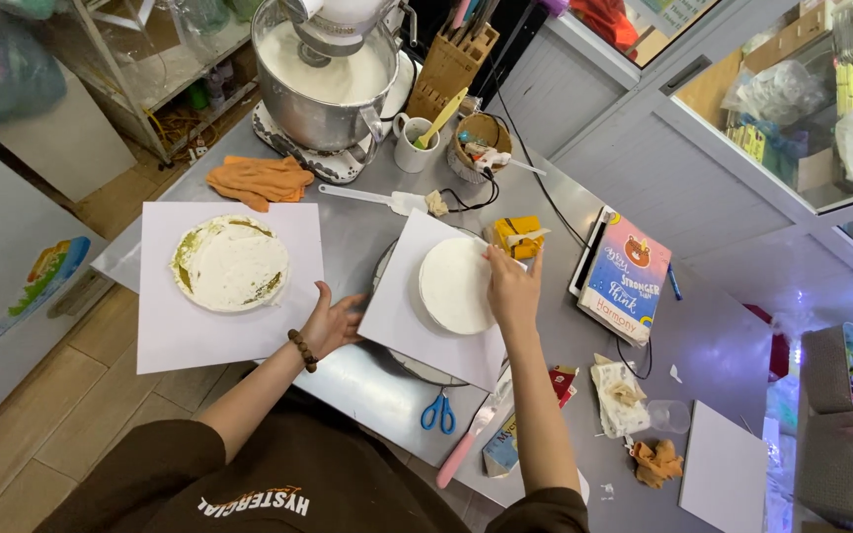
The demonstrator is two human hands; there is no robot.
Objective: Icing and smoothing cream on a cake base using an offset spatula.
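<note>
At frame centre a round, flat white cake layer point(454, 286) lies on a tilted square white board point(409, 306); the right hand point(512, 288) presses its right edge, fingers spread. The left hand point(331, 322), fingers loosely spread, touches the board's left edge.

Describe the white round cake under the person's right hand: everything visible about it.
The cake is a flat, round disc, white and smooth on top, with no decoration visible. It lies flat on a white square board, which sits tilted cornerwise on a round turntable on the metal table. The right hand rests on its right edge; the left hand touches the board's left edge.
</note>
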